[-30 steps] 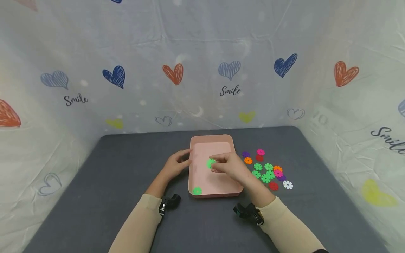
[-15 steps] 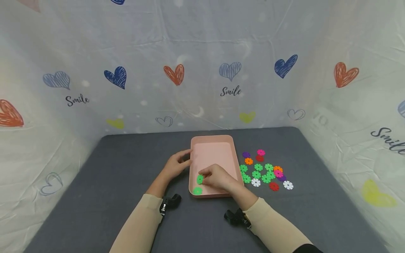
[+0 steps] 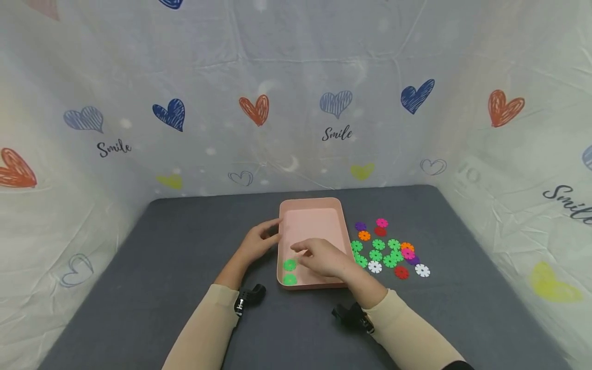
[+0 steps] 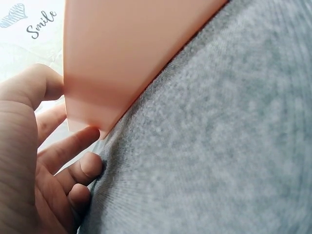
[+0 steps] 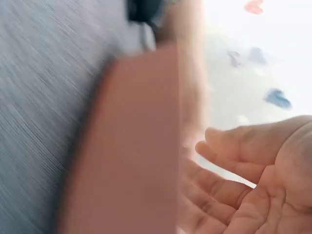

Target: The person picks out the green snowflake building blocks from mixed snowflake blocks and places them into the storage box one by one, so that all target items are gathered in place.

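1. Two green notched discs point(image 3: 290, 279) are laid flat in the near-left corner of the salmon-pink tray point(image 3: 312, 221), one behind the other along the left wall; from this alignment, placement seems to have been deliberate rather than loose.
2. The tray itself is set lengthwise on the grey surface point(image 3: 208, 226), between the two hands, presumably so that it can be reached equally well from either side.
3. By the left hand point(image 3: 256, 242), the tray's outer left side is touched with fingers and thumb spread; no disc is held, and the tray is probably being steadied against sliding.
4. The right hand point(image 3: 321, 256) is held over the tray's floor, just beside the farther green disc. Its fingers are loosely bent and parted, with nothing seen between them, so they are judged released. Whether that disc is touched cannot be told; in the right wrist view the tray is blurred and part of the hand is hidden behind its wall.
5. More green discs point(image 3: 378, 244) are scattered right of the tray, mixed with white point(image 3: 375, 266), red point(image 3: 401, 272), orange point(image 3: 364, 236), pink point(image 3: 382, 222) and purple discs point(image 3: 360, 226). Some overlap, and the supply is likely kept there for the right hand's convenience.
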Demonstrator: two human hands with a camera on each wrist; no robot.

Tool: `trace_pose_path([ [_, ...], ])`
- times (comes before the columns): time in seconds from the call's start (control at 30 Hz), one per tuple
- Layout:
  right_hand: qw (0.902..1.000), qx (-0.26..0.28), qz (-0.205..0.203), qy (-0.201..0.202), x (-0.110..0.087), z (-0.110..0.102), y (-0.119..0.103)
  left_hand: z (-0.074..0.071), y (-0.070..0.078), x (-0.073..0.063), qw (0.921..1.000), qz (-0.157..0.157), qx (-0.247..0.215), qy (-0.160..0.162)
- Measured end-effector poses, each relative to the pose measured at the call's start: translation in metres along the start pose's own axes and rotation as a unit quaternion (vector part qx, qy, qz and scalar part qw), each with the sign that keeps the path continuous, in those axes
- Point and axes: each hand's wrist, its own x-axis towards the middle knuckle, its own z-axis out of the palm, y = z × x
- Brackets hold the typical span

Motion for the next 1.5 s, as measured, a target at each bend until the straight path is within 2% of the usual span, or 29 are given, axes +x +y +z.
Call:
trace_pose_path([
  [0.1,0.999,-0.023,-0.006,0.038,-0.007,-0.027,0.005,0.001,0.002,-0.001,1.0,-0.005,0.0,0.004],
  [0.17,0.997,-0.036,0.01,0.068,-0.012,-0.046,0.014,0.002,0.002,-0.001,1.0,-0.006,0.0,0.006],
  [0.3,0.9892,-0.059,0.076,0.111,-0.022,-0.078,0.038,0.002,0.003,-0.001,1.0,-0.005,0.001,0.008],
  [0.4,0.983,-0.082,0.125,0.107,-0.027,-0.091,0.057,0.001,0.002,-0.001,1.0,-0.005,0.004,0.007],
  [0.5,0.9802,-0.097,0.158,0.069,-0.029,-0.094,0.072,0.001,0.002,-0.002,0.9999,-0.005,0.006,0.007],
  [0.63,0.9803,-0.095,0.172,0.025,-0.027,-0.088,0.085,0.0,0.002,-0.002,0.9999,-0.005,0.005,0.008],
  [0.73,0.9793,-0.101,0.174,0.02,-0.024,-0.083,0.09,0.001,0.001,-0.001,0.9999,-0.007,0.009,0.007],
  [0.9,0.9766,-0.112,0.18,0.035,-0.019,-0.077,0.093,0.002,0.001,-0.001,0.9999,-0.008,0.007,0.01],
  [1.03,0.9776,-0.105,0.176,0.048,-0.021,-0.079,0.089,0.003,0.001,-0.002,1.0,-0.006,0.001,0.006],
  [1.17,0.9742,-0.078,0.187,0.098,-0.023,-0.084,0.07,0.005,0.0,-0.003,1.0,-0.005,0.003,0.005],
  [1.3,0.9748,0.017,0.174,0.138,-0.019,-0.082,0.043,0.005,-0.001,-0.003,1.0,-0.003,0.004,0.008],
  [1.4,0.9763,0.092,0.141,0.136,-0.011,-0.073,0.026,0.004,0.0,-0.002,0.9999,-0.001,0.003,0.014],
  [1.5,0.9767,0.135,0.109,0.126,-0.002,-0.058,0.013,0.004,0.001,-0.001,0.9999,-0.001,0.003,0.017],
])
